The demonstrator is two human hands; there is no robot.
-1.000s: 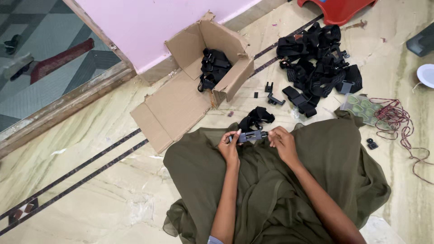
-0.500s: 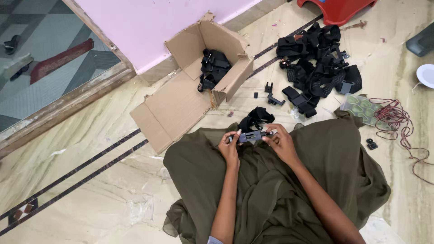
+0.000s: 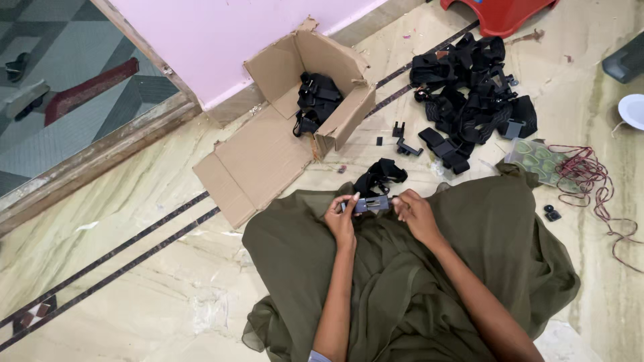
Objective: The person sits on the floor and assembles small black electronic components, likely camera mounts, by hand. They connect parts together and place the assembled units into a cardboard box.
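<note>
- Your left hand [image 3: 341, 221] and right hand [image 3: 414, 213] each pinch one end of the small grey plastic clamp bracket [image 3: 371, 204], fingers closed on it.
- The bracket sits level above your olive-green fabric lap [image 3: 402, 281], near its front edge.
- Keep both grips even; press squarely, avoid twisting.
- Keep the black strap bundle [image 3: 380, 175] on the marble floor [image 3: 134, 295] within reach.

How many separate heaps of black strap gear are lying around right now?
3: one in the cardboard box, a big pile on the floor by the red stool, a small clump past the hands. More may hide underneath.
</note>
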